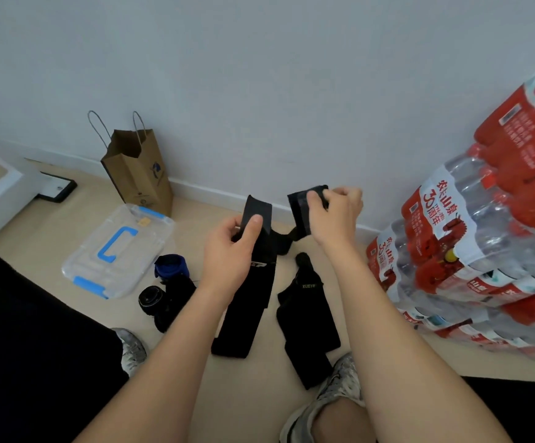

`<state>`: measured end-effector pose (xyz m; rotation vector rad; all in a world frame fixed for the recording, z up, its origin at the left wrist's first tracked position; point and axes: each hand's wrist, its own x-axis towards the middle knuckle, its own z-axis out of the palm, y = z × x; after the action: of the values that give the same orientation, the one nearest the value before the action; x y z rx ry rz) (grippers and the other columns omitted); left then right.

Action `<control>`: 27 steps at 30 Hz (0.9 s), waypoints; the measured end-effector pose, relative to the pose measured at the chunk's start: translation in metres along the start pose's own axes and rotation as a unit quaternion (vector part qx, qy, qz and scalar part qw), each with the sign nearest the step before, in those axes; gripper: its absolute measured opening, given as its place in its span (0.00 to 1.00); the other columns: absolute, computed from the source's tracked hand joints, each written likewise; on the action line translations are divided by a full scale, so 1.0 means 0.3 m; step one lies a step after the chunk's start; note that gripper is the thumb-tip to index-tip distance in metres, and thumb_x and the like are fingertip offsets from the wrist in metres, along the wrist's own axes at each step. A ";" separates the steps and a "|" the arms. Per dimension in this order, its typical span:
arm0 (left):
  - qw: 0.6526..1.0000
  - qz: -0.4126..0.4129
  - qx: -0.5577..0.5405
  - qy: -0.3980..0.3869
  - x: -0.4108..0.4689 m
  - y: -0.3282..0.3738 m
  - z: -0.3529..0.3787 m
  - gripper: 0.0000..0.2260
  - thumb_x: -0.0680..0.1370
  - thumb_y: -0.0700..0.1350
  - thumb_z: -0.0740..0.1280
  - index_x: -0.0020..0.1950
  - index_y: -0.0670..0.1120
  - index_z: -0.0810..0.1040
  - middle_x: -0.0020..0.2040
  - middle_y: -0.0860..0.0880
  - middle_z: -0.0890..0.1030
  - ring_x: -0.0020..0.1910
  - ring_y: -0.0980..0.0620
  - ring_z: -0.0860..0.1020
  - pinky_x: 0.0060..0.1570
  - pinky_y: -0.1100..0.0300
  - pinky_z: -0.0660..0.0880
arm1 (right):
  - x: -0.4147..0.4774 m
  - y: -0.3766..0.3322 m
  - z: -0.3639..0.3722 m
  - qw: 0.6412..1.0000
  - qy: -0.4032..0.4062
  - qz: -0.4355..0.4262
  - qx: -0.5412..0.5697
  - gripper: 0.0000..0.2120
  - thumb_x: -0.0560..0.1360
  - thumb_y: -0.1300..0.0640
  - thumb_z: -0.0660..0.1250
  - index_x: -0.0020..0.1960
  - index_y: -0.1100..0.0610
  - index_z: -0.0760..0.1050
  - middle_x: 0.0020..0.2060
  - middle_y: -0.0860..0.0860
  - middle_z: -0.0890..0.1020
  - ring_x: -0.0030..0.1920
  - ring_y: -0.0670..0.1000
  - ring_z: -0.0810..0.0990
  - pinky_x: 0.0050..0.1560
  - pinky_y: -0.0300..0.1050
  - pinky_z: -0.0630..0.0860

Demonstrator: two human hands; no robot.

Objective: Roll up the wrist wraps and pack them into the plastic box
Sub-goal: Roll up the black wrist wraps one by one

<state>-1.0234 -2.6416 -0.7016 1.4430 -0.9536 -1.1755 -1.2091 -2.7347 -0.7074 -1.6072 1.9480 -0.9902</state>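
Note:
My left hand (232,247) pinches a long black wrist wrap (251,302) near its upper end; the rest hangs down to the floor. My right hand (333,212) pinches the end flap of black strap (301,207), held up at the same height. A second black wrap (307,318) lies flat on the floor below my right arm. A blue wrap (171,266) and a rolled black wrap (151,300) sit to the left. The clear plastic box (119,251), lid on with blue handle and clips, lies on the floor at left.
A brown paper bag (139,171) stands against the white wall behind the box. Shrink-wrapped packs of water bottles (470,244) are stacked at right. My shoes (339,385) and dark trouser legs fill the bottom corners. A black frame (56,187) lies far left.

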 end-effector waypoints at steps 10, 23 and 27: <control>0.991 0.050 -0.031 -0.123 0.070 0.403 -0.093 0.10 0.88 0.49 0.65 0.64 0.46 0.82 0.53 0.45 0.90 0.52 0.46 0.89 0.48 0.56 0.85 | 0.029 -0.523 -0.216 0.974 -0.054 -0.045 0.215 0.23 0.80 0.52 0.66 0.32 0.53 0.59 0.29 0.47 0.63 0.33 0.50 0.62 0.36 0.49 0.59; 0.913 0.113 0.231 -0.315 0.243 0.822 -0.179 0.14 0.86 0.51 0.68 0.51 0.43 0.87 0.49 0.46 0.87 0.46 0.48 0.86 0.46 0.56 0.84 | 0.163 -0.771 -0.403 0.961 -0.082 -0.060 0.259 0.18 0.77 0.67 0.66 0.60 0.51 0.86 0.56 0.50 0.87 0.58 0.51 0.86 0.64 0.52 0.83; 0.942 0.131 0.169 -0.257 0.305 0.802 -0.165 0.15 0.86 0.48 0.68 0.53 0.37 0.85 0.46 0.43 0.85 0.45 0.47 0.83 0.53 0.52 0.81 | 0.185 -0.744 -0.374 0.883 -0.171 0.047 0.434 0.20 0.82 0.67 0.65 0.71 0.58 0.65 0.62 0.60 0.81 0.53 0.63 0.87 0.58 0.61 0.86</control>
<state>-0.9515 -2.7634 -0.4811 1.2293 -1.7257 -1.2521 -1.1547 -2.7764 -0.4608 -1.0461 1.0670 -1.1959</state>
